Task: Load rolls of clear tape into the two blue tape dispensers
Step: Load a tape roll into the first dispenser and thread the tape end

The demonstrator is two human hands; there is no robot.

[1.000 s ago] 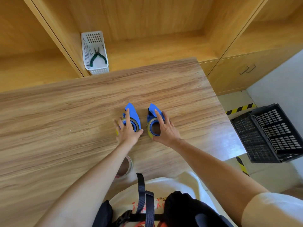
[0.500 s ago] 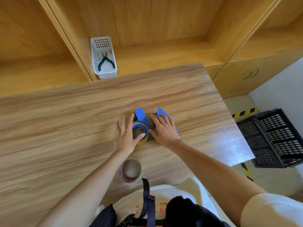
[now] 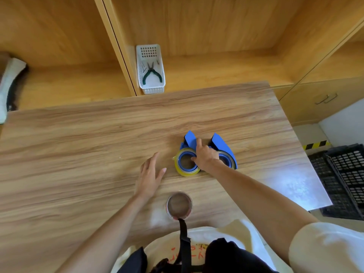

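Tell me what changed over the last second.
The left hand let go of the left dispenser and drew back, open. The right hand shifted from the right dispenser onto the left one's roll. Both dispensers and the spare roll stayed put.

Wood-grain table (image 3: pixel 78 154) with a glossy sheen; blue plastic dispensers (image 3: pixel 220 143); shiny yellowish tape (image 3: pixel 182 172).

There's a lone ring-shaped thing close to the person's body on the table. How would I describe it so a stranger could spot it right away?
Start at the wooden table and follow its near edge to the person's chest. A loose clear tape roll with a brown cardboard core lies flat there, just behind a black strap. Unlike the two rolls farther out, it sits in no blue plastic tape dispenser, and no hand touches it.
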